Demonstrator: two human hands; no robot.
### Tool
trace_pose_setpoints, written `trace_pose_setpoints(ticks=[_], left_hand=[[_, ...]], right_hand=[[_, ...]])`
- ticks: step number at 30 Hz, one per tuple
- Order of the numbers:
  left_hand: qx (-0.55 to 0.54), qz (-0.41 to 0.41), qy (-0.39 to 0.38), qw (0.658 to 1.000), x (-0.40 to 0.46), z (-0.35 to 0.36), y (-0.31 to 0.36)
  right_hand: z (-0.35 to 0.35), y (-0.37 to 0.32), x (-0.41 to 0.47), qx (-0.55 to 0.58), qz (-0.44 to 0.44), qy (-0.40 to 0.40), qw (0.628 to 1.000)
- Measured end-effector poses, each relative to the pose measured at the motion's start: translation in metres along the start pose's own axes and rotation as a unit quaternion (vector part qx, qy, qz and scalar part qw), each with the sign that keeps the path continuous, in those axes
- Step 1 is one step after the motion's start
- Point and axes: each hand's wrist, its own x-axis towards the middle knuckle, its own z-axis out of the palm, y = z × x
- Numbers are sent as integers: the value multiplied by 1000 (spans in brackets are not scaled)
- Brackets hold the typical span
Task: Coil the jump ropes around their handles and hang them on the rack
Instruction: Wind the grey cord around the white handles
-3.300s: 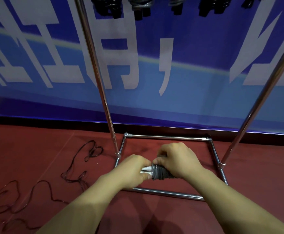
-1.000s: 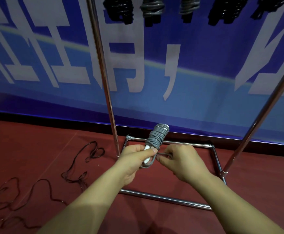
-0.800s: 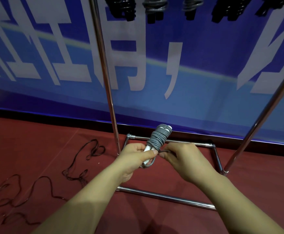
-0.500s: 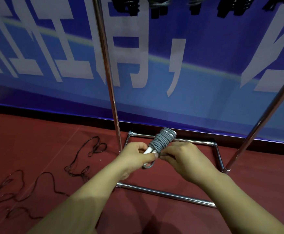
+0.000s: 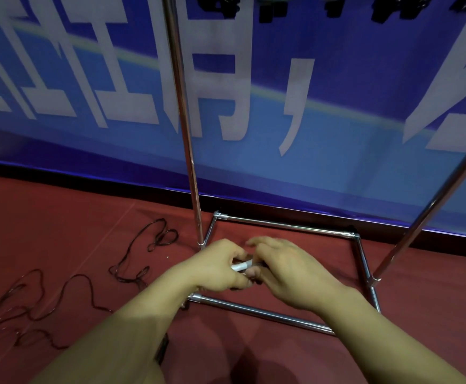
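Observation:
My left hand point(image 5: 216, 268) grips the white handle point(image 5: 242, 265) of the coiled grey jump rope, and only the handle's tip shows between my hands. My right hand point(image 5: 284, 270) covers the coiled part with curled fingers, so the grey coil is hidden. Both hands are low, over the chrome rack's base frame point(image 5: 256, 310). A dark jump rope point(image 5: 132, 268) lies loose on the red floor to the left. Coiled ropes point(image 5: 270, 6) hang at the top edge.
The rack's left upright point(image 5: 183, 120) rises just behind my left hand; the right upright point(image 5: 431, 206) slants up at the right. A blue banner wall point(image 5: 337, 134) stands behind. More dark rope point(image 5: 12, 309) tangles at the far left on the floor.
The coiled bundle stood upright between my hands before; now it is tipped down and hidden under my right hand. My view has dropped, so the hanging ropes sit at the top edge.

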Motion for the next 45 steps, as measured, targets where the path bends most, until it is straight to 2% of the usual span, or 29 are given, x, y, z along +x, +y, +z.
trace_pose_setpoints(ticks=[4,9,12,14,19,23,26,29,32,37,40,45], left_hand=[[-38,7,61,997,1,-4,1],[-166,25,162,972,8,-1,6],[-201,51,188,960,12,-1,8],[-248,58,209,944,14,-4,7],[-417,27,268,868,22,12,17],[-437,25,304,846,31,34,32],[-418,31,352,837,34,36,43],[-401,-8,396,826,34,35,43],[-359,-24,393,846,38,34,40],[-233,-35,363,901,47,37,32],[-215,-44,359,907,49,39,31],[-224,-21,327,918,51,36,23]], right_hand=[[-3,1,4,7,25,0,1000],[-4,2,11,54,51,77,994],[-4,6,10,107,99,131,981],[-4,7,9,176,144,173,958],[-1,-5,15,315,235,288,873],[-1,-16,25,363,310,337,812],[-3,-24,36,396,347,314,790],[-6,-25,43,392,362,259,805],[-8,-22,40,335,363,235,837],[3,-15,18,296,337,204,870],[-4,-4,13,267,338,166,887],[-12,4,8,236,325,156,902]])
